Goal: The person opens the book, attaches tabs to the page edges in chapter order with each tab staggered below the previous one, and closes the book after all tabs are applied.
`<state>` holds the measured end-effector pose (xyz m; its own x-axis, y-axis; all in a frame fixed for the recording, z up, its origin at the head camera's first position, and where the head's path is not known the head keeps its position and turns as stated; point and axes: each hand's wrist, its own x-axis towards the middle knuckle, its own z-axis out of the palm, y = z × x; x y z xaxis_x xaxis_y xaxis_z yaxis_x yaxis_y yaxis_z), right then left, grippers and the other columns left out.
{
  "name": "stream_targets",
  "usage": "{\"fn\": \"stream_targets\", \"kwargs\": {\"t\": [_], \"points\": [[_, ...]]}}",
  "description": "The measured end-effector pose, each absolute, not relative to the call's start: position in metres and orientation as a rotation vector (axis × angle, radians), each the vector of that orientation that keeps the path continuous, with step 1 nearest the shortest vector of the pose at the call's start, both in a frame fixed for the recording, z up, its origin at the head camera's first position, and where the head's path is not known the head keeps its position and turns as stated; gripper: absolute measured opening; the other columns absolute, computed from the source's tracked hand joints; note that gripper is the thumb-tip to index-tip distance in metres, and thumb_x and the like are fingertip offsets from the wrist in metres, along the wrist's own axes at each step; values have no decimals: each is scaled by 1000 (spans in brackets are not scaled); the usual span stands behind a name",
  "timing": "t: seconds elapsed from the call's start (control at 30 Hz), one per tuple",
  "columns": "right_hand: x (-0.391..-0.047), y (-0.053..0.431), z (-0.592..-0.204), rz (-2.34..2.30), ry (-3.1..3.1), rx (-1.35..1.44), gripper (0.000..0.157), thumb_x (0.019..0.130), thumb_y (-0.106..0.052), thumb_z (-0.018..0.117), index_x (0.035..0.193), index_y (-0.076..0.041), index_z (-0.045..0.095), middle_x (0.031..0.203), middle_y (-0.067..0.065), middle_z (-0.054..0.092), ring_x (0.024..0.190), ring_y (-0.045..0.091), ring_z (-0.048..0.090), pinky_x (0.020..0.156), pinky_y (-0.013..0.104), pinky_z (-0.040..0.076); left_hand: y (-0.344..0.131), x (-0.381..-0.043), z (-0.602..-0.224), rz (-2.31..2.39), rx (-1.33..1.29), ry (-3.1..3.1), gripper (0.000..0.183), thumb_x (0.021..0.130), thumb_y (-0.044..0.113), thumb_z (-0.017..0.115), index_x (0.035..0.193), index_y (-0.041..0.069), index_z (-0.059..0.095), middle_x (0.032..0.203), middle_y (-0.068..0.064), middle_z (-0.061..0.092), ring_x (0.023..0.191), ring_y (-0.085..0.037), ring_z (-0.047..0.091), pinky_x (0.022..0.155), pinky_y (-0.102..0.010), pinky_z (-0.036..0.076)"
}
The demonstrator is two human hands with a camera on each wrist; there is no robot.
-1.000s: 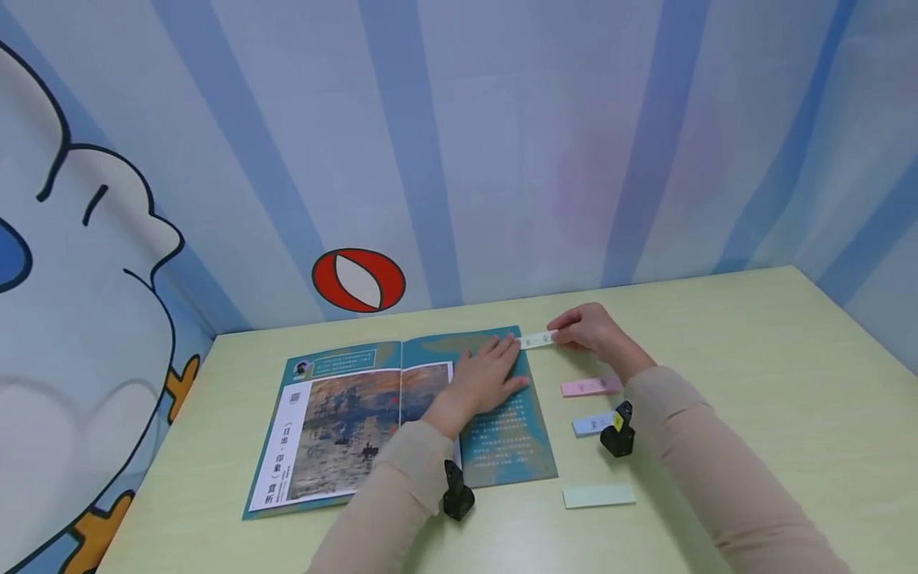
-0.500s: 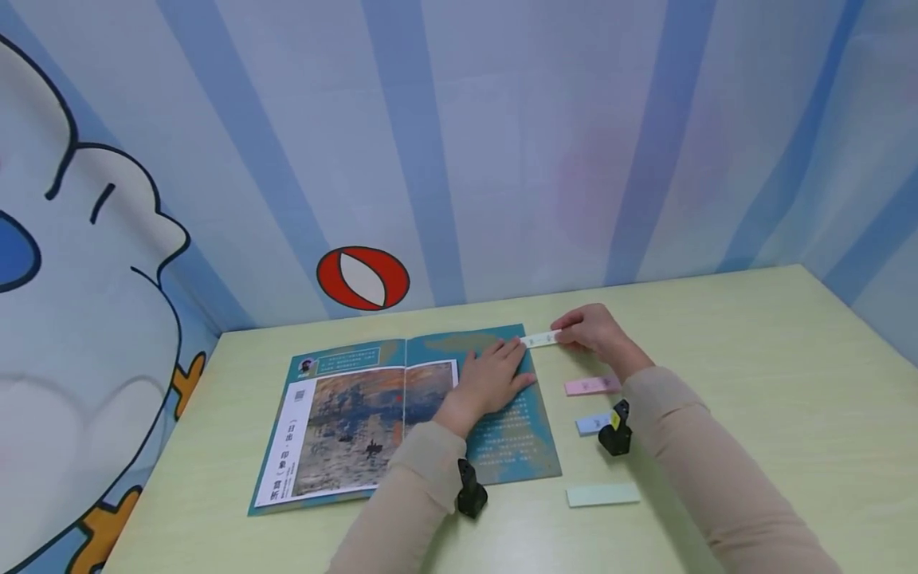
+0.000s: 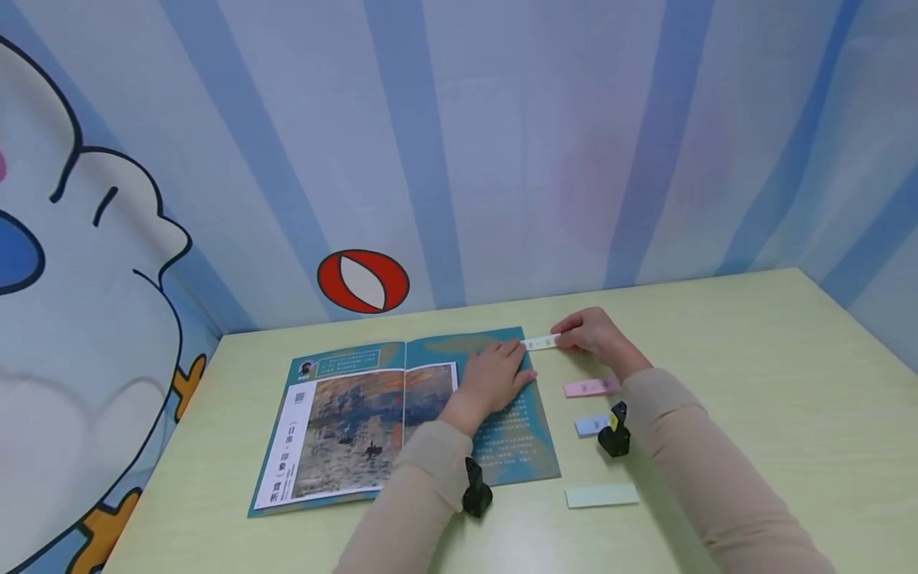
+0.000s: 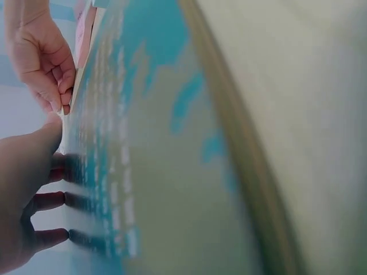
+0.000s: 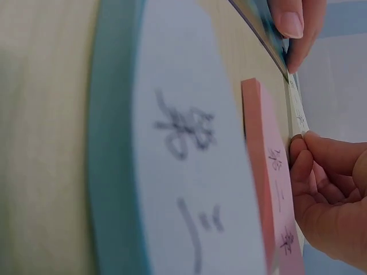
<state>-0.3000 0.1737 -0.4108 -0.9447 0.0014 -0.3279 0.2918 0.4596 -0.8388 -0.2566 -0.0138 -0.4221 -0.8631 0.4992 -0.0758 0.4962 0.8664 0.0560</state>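
Note:
An open teal booklet [image 3: 512, 466] lies on the table with a seascape painting [image 3: 351, 434] across its pages. My left hand [image 3: 491, 379] rests on the right-hand page with its fingers extended; the fingertips reach the page's upper right edge. A narrow white paper strip [image 3: 539, 342] with handwriting sticks out past that edge. Its outer end is pinched between the thumb and fingers of my right hand [image 3: 591, 331]. In the right wrist view the strip [image 5: 297, 106] runs between the two hands. Whatever lies beneath the left fingers is hidden.
Right of the booklet lie a pink sticky-note pad [image 3: 588, 388], a blue one [image 3: 590, 426] and a pale green one [image 3: 601, 496], in a column. The pink and blue pads bear handwriting. A striped backdrop [image 3: 488, 159] stands behind the table.
My left wrist and forearm have shifted slightly to the right over the booklet. The right hand keeps its pinch on the strip, almost still. The head view has moved a little.

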Motion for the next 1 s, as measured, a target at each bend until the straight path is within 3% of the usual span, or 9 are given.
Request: {"fn": "stream_targets", "kwargs": {"t": [0.33,0.7,1.0], "points": [[-298,171,-411,-1461,2436,259,26,88,-3,60,113,3,63,105,14,58,74,16,51,64,21,45,-5,-261,-429,-2,747,3055,55,99,46,34,142,13,38,139,-1,42,119,-21,43,92,-43,43],[-300,172,-411,-1465,2432,271,26,88,-4,61,113,3,63,109,16,57,78,17,51,64,20,46,-17,-260,-425,69,846,2926,54,100,41,32,147,14,30,151,-4,27,134,-25,31,102,-43,35],[-300,172,-411,-1445,2452,252,26,89,-5,60,114,3,63,110,16,57,81,19,51,66,21,45,-22,-259,-425,218,930,2907,51,100,35,38,143,8,38,145,-11,37,130,-26,38,105,-36,32]]}}
